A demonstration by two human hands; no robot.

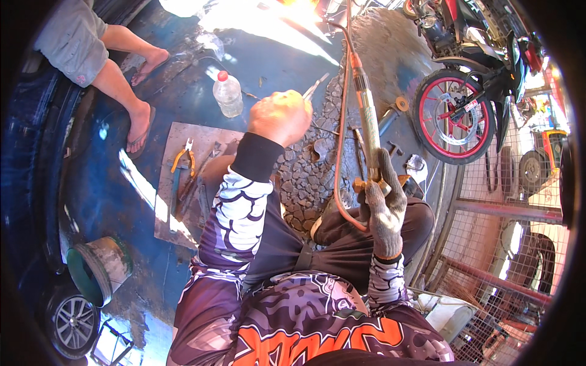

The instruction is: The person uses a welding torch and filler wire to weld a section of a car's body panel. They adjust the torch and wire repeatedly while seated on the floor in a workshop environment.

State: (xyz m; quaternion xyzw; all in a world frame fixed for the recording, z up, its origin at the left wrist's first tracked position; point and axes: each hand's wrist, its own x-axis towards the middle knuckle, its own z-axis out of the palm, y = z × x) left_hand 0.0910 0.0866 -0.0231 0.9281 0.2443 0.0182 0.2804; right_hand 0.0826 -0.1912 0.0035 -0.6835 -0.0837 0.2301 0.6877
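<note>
My right hand [387, 204], in a grey knit glove, is wrapped round the valve end of a gas torch [368, 116]. The torch points away from me, its bent tip near a bright orange glow at the top edge. A thin reddish hose [339, 165] runs alongside the torch and curves down to my glove. My bare left hand [281, 116] is closed, with a thin, pale pointed tool [316, 86] sticking out past its far right side. The palm side and the rest of that tool are hidden. Just left of this hand stands a clear plastic bottle [227, 96] with a red cap.
Pliers with orange handles [183, 158] lie on a board [168, 213] at left. Broken stones [302, 195] cover the ground between my legs. A bucket [107, 265] lies tipped at lower left. Another person's feet [141, 122] are at upper left; a motorcycle wheel [421, 116] stands at right.
</note>
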